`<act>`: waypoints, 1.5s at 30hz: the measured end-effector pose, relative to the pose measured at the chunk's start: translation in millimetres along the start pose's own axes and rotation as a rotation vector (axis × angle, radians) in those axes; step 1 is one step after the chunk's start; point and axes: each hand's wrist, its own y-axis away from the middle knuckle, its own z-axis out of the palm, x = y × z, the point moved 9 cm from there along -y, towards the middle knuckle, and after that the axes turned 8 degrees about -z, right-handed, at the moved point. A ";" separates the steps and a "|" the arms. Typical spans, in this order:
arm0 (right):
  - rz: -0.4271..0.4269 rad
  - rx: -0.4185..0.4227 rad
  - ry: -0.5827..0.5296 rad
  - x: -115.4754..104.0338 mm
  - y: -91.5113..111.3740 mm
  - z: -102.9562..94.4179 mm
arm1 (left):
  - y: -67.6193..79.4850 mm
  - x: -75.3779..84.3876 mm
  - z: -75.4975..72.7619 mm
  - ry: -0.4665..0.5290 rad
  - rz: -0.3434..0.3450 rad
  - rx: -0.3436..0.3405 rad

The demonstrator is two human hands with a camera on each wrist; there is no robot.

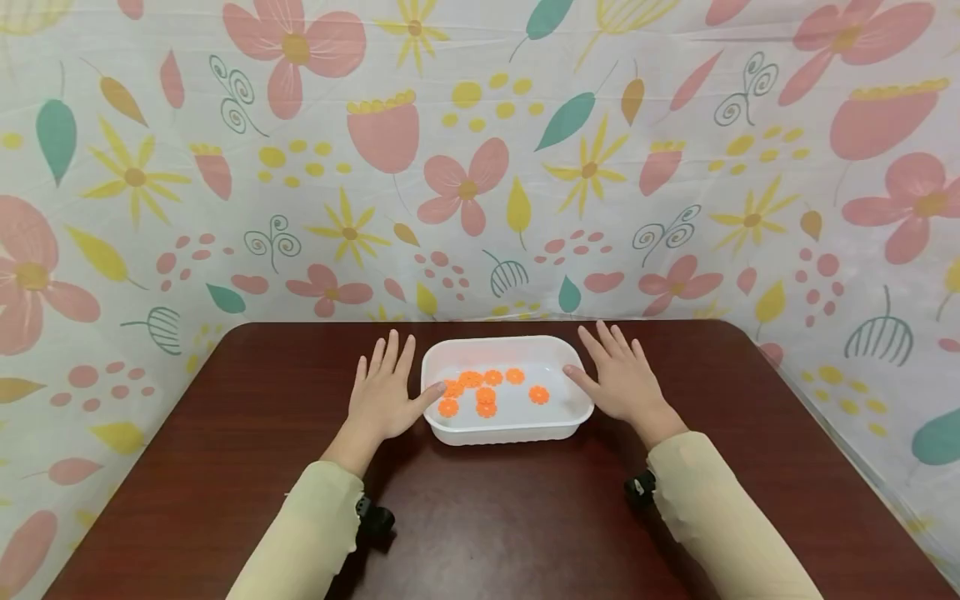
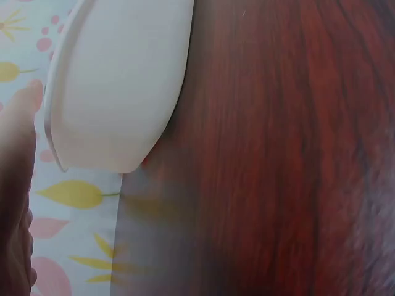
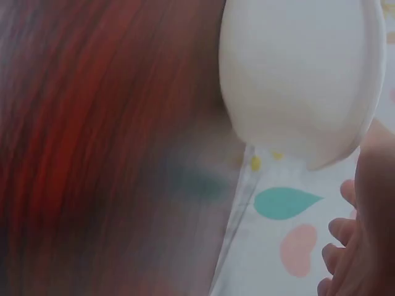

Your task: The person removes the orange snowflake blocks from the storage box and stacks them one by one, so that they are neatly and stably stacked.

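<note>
A white rectangular plastic tub (image 1: 502,435) stands near the far side of the table, with several orange flower-shaped pieces (image 1: 538,395) on its floor, mostly towards the left. My left hand (image 1: 384,400) is at the tub's left side, fingers straight and spread, its thumb reaching over the rim. On the opposite side my right hand (image 1: 622,379) is spread likewise, thumb at the right rim. Neither hand has its fingers curled round anything. The wrist views show the tub's outer wall (image 2: 123,74) with part of each hand beside it; firm contact is hard to tell.
The dark reddish-brown wooden table (image 1: 480,517) has rounded far corners. Behind it hangs a white cloth (image 1: 480,250) printed with flowers and leaves. A small black device (image 1: 375,518) sits at the left wrist, and another black device (image 1: 640,490) at the right.
</note>
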 end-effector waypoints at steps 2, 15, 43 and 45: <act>-0.006 0.017 -0.040 -3.7 -0.8 -0.5 | 0.3 0.8 0.8 0.034 -0.001 0.002; 0.030 0.215 -0.417 -21.4 -1.1 -9.6 | -0.2 6.2 5.2 0.390 -0.025 -0.009; 0.339 0.097 -0.780 -44.4 -23.9 31.9 | -8.8 5.2 27.6 0.806 -0.228 0.046; 0.360 0.077 -0.772 -43.7 -24.5 35.9 | -9.7 4.7 28.7 0.806 -0.234 0.048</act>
